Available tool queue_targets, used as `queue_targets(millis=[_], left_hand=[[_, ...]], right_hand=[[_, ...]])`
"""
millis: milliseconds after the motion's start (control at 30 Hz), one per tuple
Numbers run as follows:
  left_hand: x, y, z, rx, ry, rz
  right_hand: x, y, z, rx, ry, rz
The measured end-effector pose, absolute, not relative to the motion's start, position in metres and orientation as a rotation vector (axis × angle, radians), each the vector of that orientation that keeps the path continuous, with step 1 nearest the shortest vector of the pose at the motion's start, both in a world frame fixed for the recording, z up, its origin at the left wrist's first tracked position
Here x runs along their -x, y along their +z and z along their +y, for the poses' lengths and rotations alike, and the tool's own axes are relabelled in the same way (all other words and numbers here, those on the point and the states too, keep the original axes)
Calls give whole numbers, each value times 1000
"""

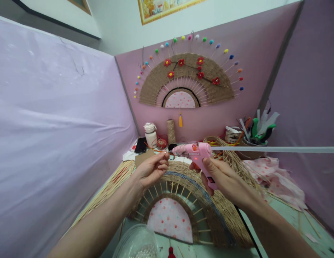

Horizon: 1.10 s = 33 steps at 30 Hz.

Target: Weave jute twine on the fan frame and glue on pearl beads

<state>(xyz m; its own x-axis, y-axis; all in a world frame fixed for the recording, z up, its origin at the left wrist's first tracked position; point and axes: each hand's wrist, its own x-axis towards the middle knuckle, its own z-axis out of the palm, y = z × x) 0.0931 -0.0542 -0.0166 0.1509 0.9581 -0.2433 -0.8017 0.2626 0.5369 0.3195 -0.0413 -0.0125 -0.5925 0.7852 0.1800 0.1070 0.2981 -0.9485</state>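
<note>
Right up close at the near edge there's a clear tub (123,238) with pearly beads (144,252) in it, and a red tassel (171,253) just to its right. Beyond them lies the fan (217,200), flat on the table (285,218), with a blue band across its weave and a dotted panel (169,220) at its near middle.

Over it, my hands are apart. My right hand (220,173) is wrapped round the grip of the pink glue gun (193,150), which points left above the fan's far part, a small red light glowing on its side. A long glue stick (277,149) runs out of its back to the right. My left hand (154,170) is curled, thumb and finger pinched together right by the nozzle; I can't tell what's at the tips, it's too small.

To the left, thin sticks (106,193) lie in a bundle. Far back stand a white bottle (150,136) and a twine roll (170,132). On the far wall (123,71) hangs another fan (153,84), with red flowers and colored pompoms.
</note>
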Motion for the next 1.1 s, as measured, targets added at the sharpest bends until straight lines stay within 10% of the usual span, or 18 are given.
queue_targets(millis=[1100], left_hand=[[-113,-16,-50,-120,1302,662]], right_hand=[[-309,-19,-41,829,1007,-2038]])
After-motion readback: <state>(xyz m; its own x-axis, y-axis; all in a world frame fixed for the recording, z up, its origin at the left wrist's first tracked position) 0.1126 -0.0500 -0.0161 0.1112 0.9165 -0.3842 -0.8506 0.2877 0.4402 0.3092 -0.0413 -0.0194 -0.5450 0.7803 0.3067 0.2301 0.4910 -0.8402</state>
